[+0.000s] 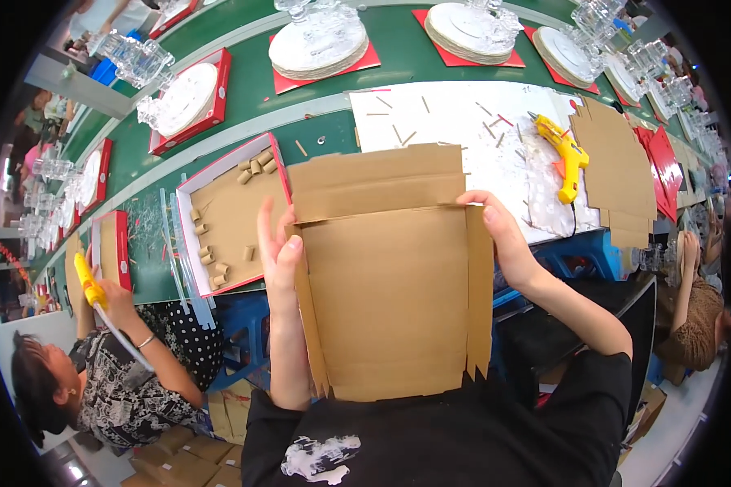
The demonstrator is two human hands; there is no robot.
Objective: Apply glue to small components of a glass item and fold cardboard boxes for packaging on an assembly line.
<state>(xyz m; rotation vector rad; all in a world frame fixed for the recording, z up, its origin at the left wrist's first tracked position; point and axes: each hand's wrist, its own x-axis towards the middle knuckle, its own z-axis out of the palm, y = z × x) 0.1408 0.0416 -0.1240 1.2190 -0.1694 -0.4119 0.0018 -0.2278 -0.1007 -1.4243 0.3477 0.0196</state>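
Observation:
A flat brown cardboard sheet with folded side flaps is held up in front of me, filling the middle of the view. My left hand presses its left flap near the top corner, fingers stretched upward. My right hand grips the top right corner, thumb on the front face. The sheet's upper flap bends away toward the work surface.
A red-rimmed tray holding several short cardboard tubes lies to the left. A yellow glue gun rests on white paper beyond. More cardboard sheets lie right. A person at left holds another glue gun. Glass pieces on red trays line the green belt.

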